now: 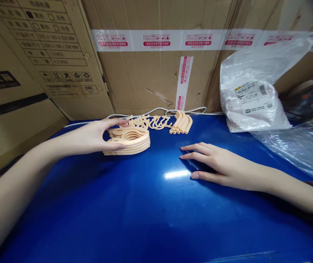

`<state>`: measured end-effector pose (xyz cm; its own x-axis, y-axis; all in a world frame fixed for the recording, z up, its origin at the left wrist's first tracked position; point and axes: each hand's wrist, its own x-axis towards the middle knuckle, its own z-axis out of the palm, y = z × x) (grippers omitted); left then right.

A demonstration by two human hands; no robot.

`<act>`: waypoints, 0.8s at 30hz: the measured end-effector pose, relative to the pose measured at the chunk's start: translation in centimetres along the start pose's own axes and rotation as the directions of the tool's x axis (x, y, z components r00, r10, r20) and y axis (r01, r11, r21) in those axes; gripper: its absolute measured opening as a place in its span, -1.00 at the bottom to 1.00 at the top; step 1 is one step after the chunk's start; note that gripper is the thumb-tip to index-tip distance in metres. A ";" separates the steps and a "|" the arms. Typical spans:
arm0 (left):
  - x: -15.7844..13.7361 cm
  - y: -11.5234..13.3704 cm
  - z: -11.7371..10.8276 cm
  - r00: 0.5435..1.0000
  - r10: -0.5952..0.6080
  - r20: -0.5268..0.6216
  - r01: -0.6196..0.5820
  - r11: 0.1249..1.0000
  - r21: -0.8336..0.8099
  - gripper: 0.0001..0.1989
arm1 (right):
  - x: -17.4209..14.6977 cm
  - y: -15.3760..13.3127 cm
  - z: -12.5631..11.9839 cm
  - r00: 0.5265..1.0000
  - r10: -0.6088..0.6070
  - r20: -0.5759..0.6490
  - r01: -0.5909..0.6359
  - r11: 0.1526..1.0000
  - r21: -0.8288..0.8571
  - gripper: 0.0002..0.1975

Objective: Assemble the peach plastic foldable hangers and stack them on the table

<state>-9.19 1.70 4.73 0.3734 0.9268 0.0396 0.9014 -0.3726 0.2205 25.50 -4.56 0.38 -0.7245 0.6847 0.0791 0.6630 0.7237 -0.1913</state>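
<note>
A stack of peach-coloured plastic hanger parts [138,145] sits on the blue tabletop [145,204], left of the middle. My left hand [96,136] is around its left end, thumb along the near side and fingers over the far side. Behind the stack lie several loose hanger hooks [159,122] in the same plastic. Right of these is a bundle of curved hanger arms [183,122], lined up side by side. My right hand [209,160] rests over the table further right, fingers stretched and apart, holding nothing.
Large cardboard boxes [145,73] stand along the back and left [49,65]. A white plastic bag with a label [255,106] stands at the back right, beside clear plastic wrapping [298,146]. A pale cable [194,110] runs along the table's rear edge.
</note>
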 end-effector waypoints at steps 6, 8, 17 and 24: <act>0.0 0.1 0.0 1.000 -0.020 -0.002 0.020 1.000 -0.010 -0.18 | 0.0 0.0 0.0 1.000 -0.001 0.007 0.001 1.000 -0.007 -0.51; -0.2 0.5 -0.2 1.000 -0.023 0.012 0.023 1.000 -0.012 -0.17 | 0.0 0.0 0.0 1.000 0.003 0.011 -0.003 1.000 -0.012 -0.51; -0.6 1.5 -0.5 0.999 -0.026 0.019 0.026 1.000 -0.015 -0.21 | -0.1 0.0 0.0 1.000 -0.004 0.000 0.004 1.000 0.005 -0.51; -0.7 1.8 -0.5 0.999 -0.028 0.030 0.028 1.000 -0.009 -0.20 | 0.0 0.0 0.0 1.000 -0.009 -0.015 0.010 1.000 0.021 -0.52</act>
<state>-7.98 0.43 5.62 0.3546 0.9350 0.0042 0.9095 -0.3460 0.2306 25.53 -4.55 0.36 -0.7278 0.6792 0.0951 0.6519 0.7282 -0.2114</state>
